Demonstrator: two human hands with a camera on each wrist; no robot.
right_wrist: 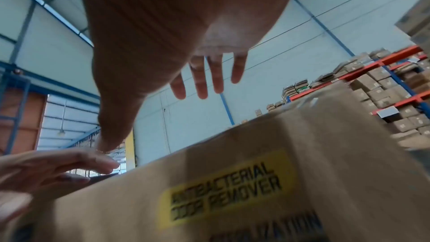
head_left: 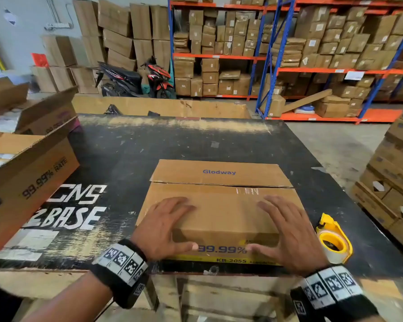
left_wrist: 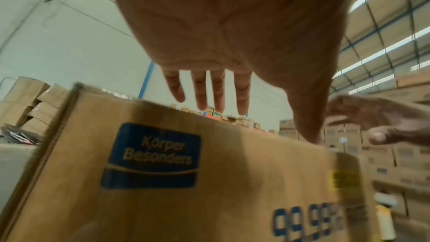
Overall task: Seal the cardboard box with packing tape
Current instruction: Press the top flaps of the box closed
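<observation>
A brown cardboard box point(head_left: 221, 208) printed "Glodway" and "99.99%" stands at the near edge of the black table point(head_left: 172, 145), its two top flaps folded down with a seam across the top. My left hand point(head_left: 165, 225) and right hand point(head_left: 286, 231) are spread over the near flap, fingers straight, thumbs over the front face. In the left wrist view the left hand point(left_wrist: 216, 73) hovers just above the box point(left_wrist: 163, 172); in the right wrist view the right hand point(right_wrist: 186, 62) does the same over the box point(right_wrist: 256, 181). A yellow tape dispenser point(head_left: 333, 240) lies right of the box.
An open carton point(head_left: 30, 173) sits on the table's left side, more open cartons behind it. Stacked boxes point(head_left: 393, 173) stand on the floor at right. Shelving racks point(head_left: 289, 54) full of boxes and a parked motorcycle point(head_left: 135, 77) fill the background.
</observation>
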